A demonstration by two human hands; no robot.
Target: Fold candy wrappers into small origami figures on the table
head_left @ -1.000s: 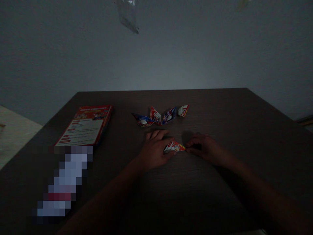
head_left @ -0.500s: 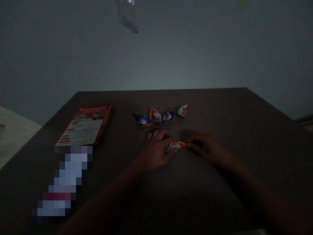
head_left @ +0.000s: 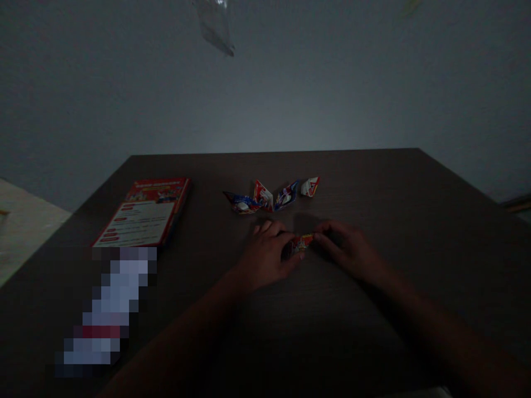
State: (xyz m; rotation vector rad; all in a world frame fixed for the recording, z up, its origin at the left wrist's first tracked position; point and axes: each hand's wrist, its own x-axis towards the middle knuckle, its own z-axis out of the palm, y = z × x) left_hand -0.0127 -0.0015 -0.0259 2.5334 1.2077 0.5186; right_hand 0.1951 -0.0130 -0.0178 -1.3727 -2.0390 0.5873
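Two digits of the right hand (head_left: 348,249), thumb and forefinger drawn together with hardly any gap, appear to pinch the right tip of a small folded paper piece (head_left: 302,242), glossy and printed in red and yellow. Around its other end, the left hand (head_left: 267,257) is partly closed: thumb on the near side, forefinger on the far side, the paper between them, the remaining fingers spread toward the tabletop. The paper piece thus lies just right of the frame's centre, below the middle, bridging both hands; neither is clearly nearer, since each seems to touch it. Its long axis runs left to right, rising slightly toward the right fingertips (how its left end is folded, the left hand hides).

Beyond the fingers, toward the upper middle of the frame, four shiny pointed folded-paper shapes stand in a row: a blue-and-red one (head_left: 244,204), a red-and-white one (head_left: 264,196), a dark blue one (head_left: 287,195) and a smaller white one with red edges (head_left: 310,187). All sit apart from the hands on the dark brown wood-grain table (head_left: 373,182). Farther out, left of centre, lies a flat red-and-white printed rectangular pack (head_left: 143,215), with a pixelated pale strip (head_left: 112,304) below it.
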